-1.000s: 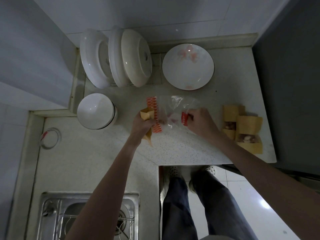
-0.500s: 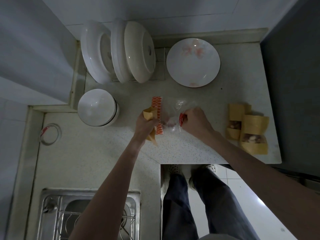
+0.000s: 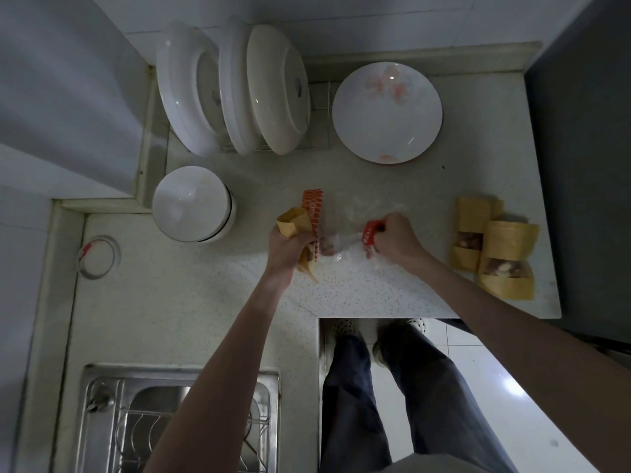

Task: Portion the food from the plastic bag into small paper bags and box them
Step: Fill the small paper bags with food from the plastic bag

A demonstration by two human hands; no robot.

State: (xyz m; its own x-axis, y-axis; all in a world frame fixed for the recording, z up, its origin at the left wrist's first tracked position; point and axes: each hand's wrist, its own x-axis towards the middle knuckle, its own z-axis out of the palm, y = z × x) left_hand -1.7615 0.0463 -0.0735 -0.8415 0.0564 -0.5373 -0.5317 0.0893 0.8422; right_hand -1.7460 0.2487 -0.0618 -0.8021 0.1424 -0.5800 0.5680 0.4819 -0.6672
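Dim kitchen corner, speckled white counter [image 3: 358,285], camera looking straight down. I'm using the flowered plate [image 3: 387,112] lying flat at the back as my reference.

Directly in front of the plate: clear plastic bag [image 3: 345,240] with red-orange printed edges, held just above or on the counter, I can't tell which. Some food visible inside, low in the bag.

Left hand [image 3: 288,245], in front and left of the plate: fingers curled around an empty-looking small paper bag [image 3: 295,224], mouth up, and the patterned orange edge of the plastic bag sits right against the same grip.

Right hand [image 3: 396,238], in front of the plate: fingers closed, pinching the red strip at the plastic bag's other edge. The two hands are near each other with the bag bunched between them.

Front right of the plate, near the counter's right edge: two filled paper bags [image 3: 491,247] with clear windows, food showing, lying touching each other, one overlapping the other.

Left of the plate: white dishes [image 3: 235,87] standing on edge in a rack. In front of those, stacked white bowls [image 3: 193,203]. Steel sink [image 3: 177,421] far front left. Person's legs visible below the counter edge.
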